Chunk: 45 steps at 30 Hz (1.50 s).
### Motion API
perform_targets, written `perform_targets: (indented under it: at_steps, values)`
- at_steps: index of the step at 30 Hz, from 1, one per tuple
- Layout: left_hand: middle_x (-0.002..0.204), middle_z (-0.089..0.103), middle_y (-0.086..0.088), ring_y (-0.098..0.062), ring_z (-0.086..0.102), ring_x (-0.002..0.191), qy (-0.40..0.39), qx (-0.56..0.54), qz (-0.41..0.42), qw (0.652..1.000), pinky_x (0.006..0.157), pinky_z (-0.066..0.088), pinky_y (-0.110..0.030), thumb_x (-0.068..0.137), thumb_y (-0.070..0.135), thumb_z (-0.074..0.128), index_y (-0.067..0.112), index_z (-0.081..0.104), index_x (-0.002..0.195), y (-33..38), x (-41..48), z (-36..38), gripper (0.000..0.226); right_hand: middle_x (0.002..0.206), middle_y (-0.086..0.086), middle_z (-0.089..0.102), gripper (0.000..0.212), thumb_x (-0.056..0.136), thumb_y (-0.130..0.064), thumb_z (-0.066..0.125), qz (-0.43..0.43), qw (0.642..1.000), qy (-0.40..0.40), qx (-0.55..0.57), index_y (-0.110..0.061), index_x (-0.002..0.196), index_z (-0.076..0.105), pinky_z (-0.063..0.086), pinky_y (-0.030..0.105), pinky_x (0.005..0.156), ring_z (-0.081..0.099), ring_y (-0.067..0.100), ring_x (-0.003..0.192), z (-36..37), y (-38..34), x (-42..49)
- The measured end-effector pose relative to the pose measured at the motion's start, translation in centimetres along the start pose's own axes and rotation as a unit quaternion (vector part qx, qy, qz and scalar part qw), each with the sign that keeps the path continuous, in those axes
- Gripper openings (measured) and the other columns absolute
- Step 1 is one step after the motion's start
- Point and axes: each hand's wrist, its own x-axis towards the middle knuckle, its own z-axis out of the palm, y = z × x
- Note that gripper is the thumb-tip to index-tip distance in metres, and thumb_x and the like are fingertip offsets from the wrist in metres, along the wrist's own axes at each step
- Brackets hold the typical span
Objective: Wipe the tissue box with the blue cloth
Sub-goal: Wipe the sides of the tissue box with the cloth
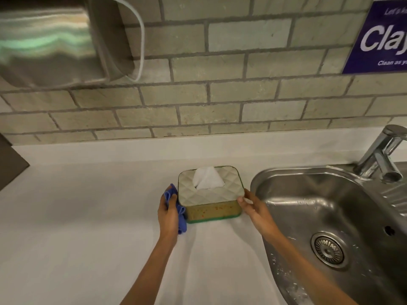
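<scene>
Cloth (176, 208) was bunched in left hand (168, 213) fingers against tissue box (210, 191) side; right hand (253, 208) fingers steadied it, spread; front stains remained.

- Steel sink (286, 194), lower right, drain (328, 249) inside.
- Chrome tap (382, 151) at right edge.
- Blue sign (378, 38), upper right.
- Metal dispenser (50, 45), upper left.
- White counter (77, 216) below brick-tiled wall (220, 84).

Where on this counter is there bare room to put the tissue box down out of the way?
Widest bare stretch: the white counter left of the left hand and its blue cloth. Another bare strip runs behind the tissue box, along the upstand under the brick wall. It is crowded on the right, where the right hand fills the narrow gap before the sink.
</scene>
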Motion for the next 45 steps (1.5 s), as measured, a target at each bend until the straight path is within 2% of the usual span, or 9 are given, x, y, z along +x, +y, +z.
perform_targets:
  at_steps: [4, 7, 14, 19, 26, 30, 35, 40, 45]
  values:
    - [0.075, 0.059, 0.01, -0.005, 0.05, 0.063, -0.04, 0.041, 0.008, 0.998, 0.051, 0.049, -0.011, 0.096, 0.015, 0.041, 0.022, 0.059, 0.113, 0.8, 0.1, 0.0, 0.026, 0.1, -0.008, 0.064, 0.045, 0.083, -0.038, 0.061, -0.025, 0.998, 0.061, -0.021, -0.026, 0.125, 0.05, 0.044, 0.0, 0.06, 0.059, -0.005, 0.088, 0.1, -0.5, -1.0]
    - [0.088, 0.065, 0.0, -0.014, 0.058, 0.078, -0.054, 0.101, -0.005, 0.993, 0.074, 0.048, -0.028, 0.095, 0.022, 0.044, 0.018, 0.062, 0.115, 1.9, 0.8, -0.4, 0.027, 0.093, -0.003, 0.066, 0.072, 0.072, -0.055, 0.063, -0.03, 0.996, 0.075, -0.045, -0.025, 0.134, 0.045, 0.047, 0.006, 0.058, 0.066, 0.007, 0.083, -0.2, -1.3, -1.3]
    - [0.081, 0.063, -0.01, -0.028, 0.057, 0.083, -0.072, 0.184, -0.083, 0.977, 0.083, 0.048, -0.04, 0.09, 0.03, 0.049, 0.02, 0.058, 0.07, 4.5, 2.4, -0.4, 0.024, 0.108, 0.014, 0.063, 0.115, 0.044, -0.083, 0.052, 0.032, 0.997, -0.016, -0.067, -0.028, 0.142, 0.029, 0.052, 0.038, 0.093, 0.063, 0.023, 0.101, -0.8, -3.2, -0.1]
    - [0.083, 0.06, -0.014, -0.028, 0.053, 0.08, -0.07, 0.21, -0.083, 0.972, 0.077, 0.043, -0.035, 0.09, 0.031, 0.047, 0.014, 0.054, 0.069, 5.3, 3.1, 0.0, 0.028, 0.128, 0.004, 0.046, 0.13, 0.029, -0.091, 0.053, 0.043, 0.997, -0.023, -0.06, -0.011, 0.131, 0.035, 0.043, 0.024, 0.092, 0.045, 0.016, 0.118, -0.9, -4.5, 1.6]
    - [0.108, 0.063, -0.005, -0.025, 0.056, 0.099, -0.006, 0.212, 0.048, 0.976, 0.096, 0.041, -0.039, 0.097, 0.049, 0.022, 0.022, 0.059, 0.117, 4.6, 0.5, 1.3, 0.05, 0.108, -0.004, 0.053, 0.127, 0.018, -0.089, 0.058, 0.068, 0.998, -0.001, -0.007, -0.013, 0.116, 0.034, 0.044, 0.028, 0.093, 0.053, 0.015, 0.106, -0.3, -4.9, 3.1]
    - [0.14, 0.051, -0.005, -0.027, 0.049, 0.125, 0.022, 0.195, 0.128, 0.972, 0.105, 0.04, -0.041, 0.096, 0.05, 0.018, 0.027, 0.035, 0.142, 3.8, -1.0, 2.1, 0.054, 0.128, 0.011, 0.055, 0.121, 0.043, -0.075, 0.061, 0.085, 0.995, -0.027, 0.032, -0.004, 0.136, 0.033, 0.043, 0.04, 0.105, 0.055, 0.023, 0.118, -0.4, -4.6, 3.4]
    - [0.149, 0.037, -0.008, -0.028, 0.035, 0.134, 0.005, 0.288, 0.261, 0.921, 0.112, 0.028, -0.038, 0.096, 0.041, 0.017, 0.021, 0.021, 0.148, 3.0, -2.2, 3.3, 0.056, 0.107, -0.005, 0.066, 0.096, 0.043, -0.085, 0.054, 0.1, 0.991, -0.092, 0.019, -0.021, 0.114, 0.058, 0.044, 0.019, 0.08, 0.059, 0.004, 0.098, -0.4, -5.2, 3.4]
    - [0.148, 0.038, -0.015, -0.035, 0.036, 0.134, -0.029, 0.404, 0.322, 0.856, 0.107, 0.037, -0.045, 0.096, 0.033, 0.032, 0.012, 0.028, 0.146, 2.2, -3.0, 3.2, 0.054, 0.108, 0.0, 0.066, 0.053, 0.072, -0.064, 0.045, 0.124, 0.985, -0.105, 0.053, -0.025, 0.105, 0.061, 0.048, 0.024, 0.083, 0.062, 0.01, 0.101, -0.4, -5.1, 3.9]
    - [0.144, 0.037, -0.028, -0.045, 0.037, 0.132, -0.043, 0.452, 0.387, 0.803, 0.103, 0.034, -0.055, 0.089, 0.033, 0.038, 0.014, 0.048, 0.136, 0.9, -3.4, 1.9, 0.051, 0.104, 0.002, 0.065, 0.056, 0.065, -0.067, 0.043, 0.121, 0.99, -0.074, 0.024, -0.026, 0.1, 0.06, 0.047, 0.028, 0.084, 0.06, 0.018, 0.101, -0.3, -5.4, 4.1]
